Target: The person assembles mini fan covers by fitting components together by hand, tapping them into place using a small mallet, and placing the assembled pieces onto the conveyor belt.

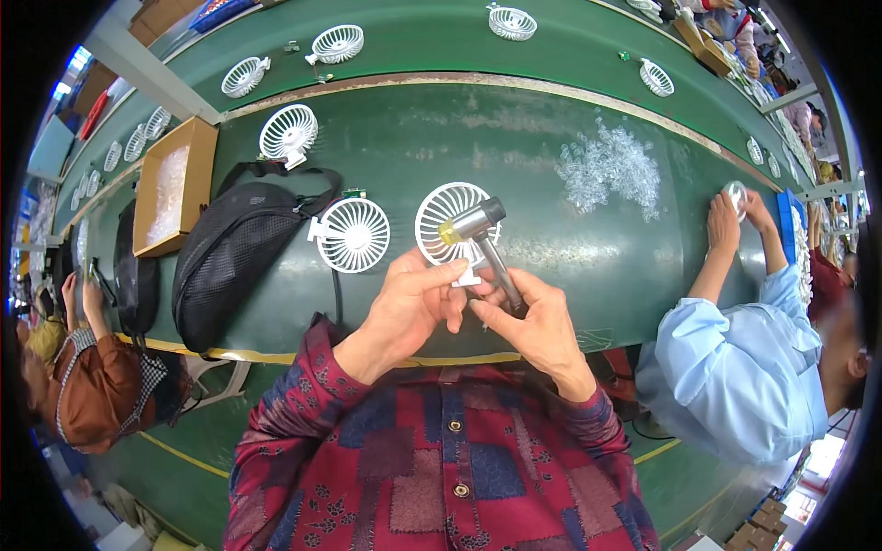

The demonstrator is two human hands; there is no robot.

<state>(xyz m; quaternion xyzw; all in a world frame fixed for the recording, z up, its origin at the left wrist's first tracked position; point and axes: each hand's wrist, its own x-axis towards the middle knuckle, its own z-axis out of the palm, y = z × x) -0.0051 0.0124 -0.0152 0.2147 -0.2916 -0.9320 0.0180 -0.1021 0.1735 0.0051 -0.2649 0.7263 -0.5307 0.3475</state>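
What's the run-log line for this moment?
left fingers: hold white fan cage near stem; right fingers: grip hammer, head overlapping cage in view; left: black bag; right: clear pieces

Factory assembly hall shown. White fan cages [243, 77] spread along green belt [423, 46]; clear small parts [611, 170] heaped on long green workbench [386, 124], hammer [476, 222] held over it. Bench shared by worker in blue [735, 376] and worker in brown [101, 390]. Floor marked with yellow lines [184, 453]; cartons [764, 526] stacked.
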